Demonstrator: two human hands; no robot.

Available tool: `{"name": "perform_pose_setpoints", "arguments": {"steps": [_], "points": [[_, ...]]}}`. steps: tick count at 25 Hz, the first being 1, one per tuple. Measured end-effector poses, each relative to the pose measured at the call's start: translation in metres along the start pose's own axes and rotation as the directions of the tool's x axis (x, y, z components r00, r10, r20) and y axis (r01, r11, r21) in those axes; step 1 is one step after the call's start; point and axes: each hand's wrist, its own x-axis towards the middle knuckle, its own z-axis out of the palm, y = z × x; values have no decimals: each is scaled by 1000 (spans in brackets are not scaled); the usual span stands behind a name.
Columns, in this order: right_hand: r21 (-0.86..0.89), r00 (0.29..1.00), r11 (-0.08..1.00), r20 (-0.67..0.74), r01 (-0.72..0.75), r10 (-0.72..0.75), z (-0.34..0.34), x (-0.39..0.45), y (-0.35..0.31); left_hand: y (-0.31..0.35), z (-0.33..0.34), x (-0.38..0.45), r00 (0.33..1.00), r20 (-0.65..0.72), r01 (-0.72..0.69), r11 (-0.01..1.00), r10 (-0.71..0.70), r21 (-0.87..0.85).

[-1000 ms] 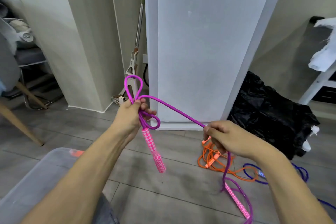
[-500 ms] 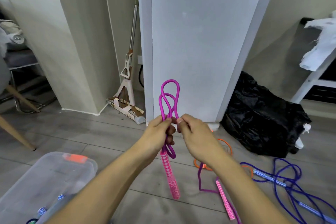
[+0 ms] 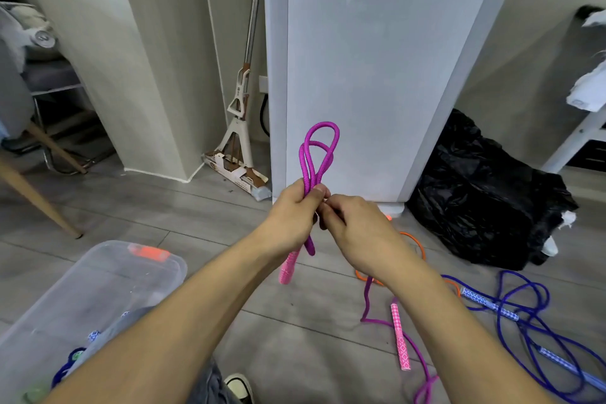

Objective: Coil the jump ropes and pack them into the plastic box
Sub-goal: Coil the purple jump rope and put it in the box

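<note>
clear plastic box (image 3: 98, 285) sits low at my left on the grey floor (image 3: 170, 207), its orange latch (image 3: 148, 252) on the far rim, and through the wall i can make out a dark blue coiled rope (image 3: 67, 367) and a bit of blue-patterned handle inside. further back, a sponge mop (image 3: 241, 128) leans in the corner beside the white cabinet (image 3: 377, 69).

my left hand (image 3: 293, 218) is closed around the purple jump rope (image 3: 316, 154), fingers clamped on the gathered strands; two loops stand up above my fist, a short loop hangs below it, and one pink patterned handle (image 3: 288, 267) hangs down beside my wrist. my right hand (image 3: 357, 229) touches the left, its fingertips pinched together at the rope right by my left thumb. i cannot tell how much of the rope it grips.

from under my right forearm the rest of the purple rope trails down to the floor, with its second pink handle (image 3: 400, 336) lying flat. an orange jump rope (image 3: 416, 246) lies partly hidden behind my right wrist. to the right, a dark blue jump rope (image 3: 521, 308) sprawls loose, blue-white handles among its strands. a black plastic bag (image 3: 485, 193) slumps behind it.
</note>
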Motion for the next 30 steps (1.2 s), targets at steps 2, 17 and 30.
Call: {"name": "perform_pose_setpoints", "arguments": {"steps": [2,17,30], "points": [[107,998,994,54,4,-10,0,1,0,3,-8,9,995,-89,26,987,-40,-159],[189,998,981,34,46,-54,-56,-3,43,0,-62,34,980,-200,-5,997,21,78],[276,992,960,-122,52,-18,-16,4,14,-4,-19,6,933,330,-221,954,145,204]]}}
